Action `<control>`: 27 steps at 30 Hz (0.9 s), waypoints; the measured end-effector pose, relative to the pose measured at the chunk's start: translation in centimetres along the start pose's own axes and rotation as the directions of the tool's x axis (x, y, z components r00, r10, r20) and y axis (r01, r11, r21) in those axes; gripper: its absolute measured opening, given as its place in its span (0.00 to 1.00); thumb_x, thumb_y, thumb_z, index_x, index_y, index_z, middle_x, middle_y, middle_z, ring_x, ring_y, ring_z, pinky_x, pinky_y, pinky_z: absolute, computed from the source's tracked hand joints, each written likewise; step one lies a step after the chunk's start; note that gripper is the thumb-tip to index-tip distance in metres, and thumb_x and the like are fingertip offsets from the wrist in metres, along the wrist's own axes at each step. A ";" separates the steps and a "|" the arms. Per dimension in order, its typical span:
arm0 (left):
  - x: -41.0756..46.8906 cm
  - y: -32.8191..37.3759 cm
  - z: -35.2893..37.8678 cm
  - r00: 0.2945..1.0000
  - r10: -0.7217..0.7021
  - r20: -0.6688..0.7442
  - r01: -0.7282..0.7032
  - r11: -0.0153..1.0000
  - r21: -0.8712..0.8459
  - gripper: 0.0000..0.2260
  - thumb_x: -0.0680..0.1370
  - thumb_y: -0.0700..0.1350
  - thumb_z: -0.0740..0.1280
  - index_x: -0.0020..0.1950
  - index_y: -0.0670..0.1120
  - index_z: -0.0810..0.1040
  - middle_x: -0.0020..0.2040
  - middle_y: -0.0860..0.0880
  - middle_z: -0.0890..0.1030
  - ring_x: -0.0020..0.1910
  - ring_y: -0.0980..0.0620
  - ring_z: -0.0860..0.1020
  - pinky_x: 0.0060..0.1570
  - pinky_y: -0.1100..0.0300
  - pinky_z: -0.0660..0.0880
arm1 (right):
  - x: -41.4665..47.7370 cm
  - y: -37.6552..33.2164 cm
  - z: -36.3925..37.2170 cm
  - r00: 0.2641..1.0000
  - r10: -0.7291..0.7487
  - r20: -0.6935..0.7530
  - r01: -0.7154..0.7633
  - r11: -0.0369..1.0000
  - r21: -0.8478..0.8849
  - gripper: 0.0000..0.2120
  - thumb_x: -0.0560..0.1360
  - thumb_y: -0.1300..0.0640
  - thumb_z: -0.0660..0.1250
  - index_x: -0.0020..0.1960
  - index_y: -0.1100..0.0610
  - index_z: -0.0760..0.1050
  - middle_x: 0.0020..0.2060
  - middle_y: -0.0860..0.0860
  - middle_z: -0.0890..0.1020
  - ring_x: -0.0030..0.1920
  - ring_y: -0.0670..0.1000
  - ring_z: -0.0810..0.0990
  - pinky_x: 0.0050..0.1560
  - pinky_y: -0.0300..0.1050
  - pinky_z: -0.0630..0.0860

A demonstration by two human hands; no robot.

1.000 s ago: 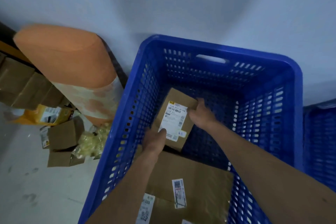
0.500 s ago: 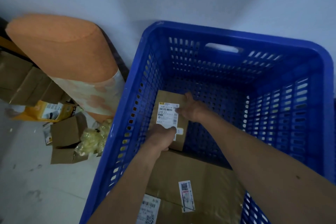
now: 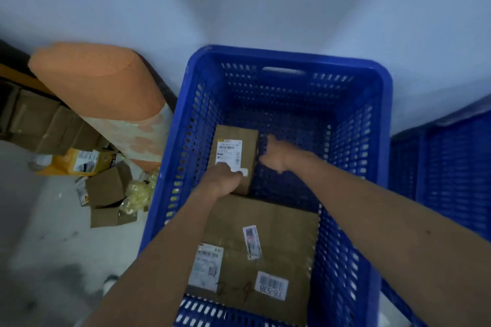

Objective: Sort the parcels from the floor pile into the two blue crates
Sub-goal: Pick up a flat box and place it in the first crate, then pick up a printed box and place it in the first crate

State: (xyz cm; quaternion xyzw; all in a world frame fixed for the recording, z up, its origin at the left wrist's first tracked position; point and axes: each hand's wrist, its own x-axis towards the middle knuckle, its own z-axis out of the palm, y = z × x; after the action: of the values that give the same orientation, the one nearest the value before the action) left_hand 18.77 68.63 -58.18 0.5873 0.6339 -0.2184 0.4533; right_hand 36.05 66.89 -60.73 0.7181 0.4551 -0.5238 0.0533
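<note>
A small brown parcel (image 3: pixel 235 150) with a white label lies on the floor of the blue crate (image 3: pixel 292 58), against its left wall. My left hand (image 3: pixel 225 180) grips the parcel's near end, fingers curled over the label. My right hand (image 3: pixel 273 156) sits beside the parcel's right edge with loose fingers, just touching it. A large flat brown parcel (image 3: pixel 276 231) with several labels fills the crate's near half, partly under my forearms. The second blue crate (image 3: pixel 451 164) stands at the right edge.
The floor pile on the left holds small brown boxes (image 3: pixel 106 187), a yellow box (image 3: pixel 77 162) and a bubble-wrap packet (image 3: pixel 138 191). An orange roll (image 3: pixel 101 87) leans on the wall beside the crate. Stacked cartons (image 3: pixel 34 119) stand far left.
The small parcel went down from a tilted hold to lie flat by the crate's left wall. My right hand slipped off its far corner to its right side.
</note>
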 end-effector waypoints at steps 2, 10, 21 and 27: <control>-2.8 2.0 -1.5 0.999 0.039 -0.021 -0.039 0.999 -0.029 0.15 0.81 0.49 0.61 0.46 0.39 0.78 0.46 0.40 0.80 0.42 0.46 0.76 0.41 0.57 0.67 | -3.5 0.8 -1.9 1.000 -0.001 0.009 0.001 1.000 -0.004 0.36 0.80 0.49 0.59 0.81 0.56 0.45 0.63 0.59 0.75 0.41 0.52 0.79 0.33 0.41 0.73; -16.3 11.4 -4.3 0.973 0.202 -0.109 -0.219 0.960 -0.176 0.10 0.78 0.45 0.65 0.41 0.41 0.80 0.40 0.46 0.80 0.44 0.47 0.79 0.46 0.55 0.74 | -21.0 2.8 -10.4 0.989 -0.062 -0.137 0.080 0.988 0.131 0.23 0.80 0.52 0.59 0.71 0.62 0.66 0.51 0.57 0.80 0.47 0.56 0.82 0.47 0.47 0.79; -32.9 18.1 -4.9 0.893 0.408 -0.188 -0.423 0.905 -0.046 0.13 0.81 0.46 0.63 0.53 0.38 0.82 0.51 0.41 0.85 0.43 0.49 0.81 0.44 0.59 0.77 | -40.0 6.1 -13.2 0.913 0.001 -0.407 0.067 0.986 0.151 0.15 0.79 0.54 0.58 0.33 0.55 0.64 0.30 0.52 0.72 0.34 0.54 0.72 0.34 0.46 0.65; -38.5 17.6 -4.7 0.776 0.616 -0.135 -0.598 0.786 0.154 0.06 0.74 0.47 0.63 0.40 0.46 0.76 0.39 0.46 0.76 0.38 0.47 0.76 0.44 0.53 0.76 | -47.2 7.9 -8.9 0.814 0.095 -0.573 0.004 0.986 0.169 0.18 0.78 0.55 0.59 0.30 0.54 0.62 0.27 0.49 0.67 0.29 0.49 0.66 0.29 0.45 0.59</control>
State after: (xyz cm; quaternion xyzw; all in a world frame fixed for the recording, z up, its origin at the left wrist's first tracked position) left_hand 29.96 55.16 -19.32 0.7998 0.4363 -0.0391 0.4105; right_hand 46.12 39.04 -22.12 0.8558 0.3883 -0.3144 -0.1338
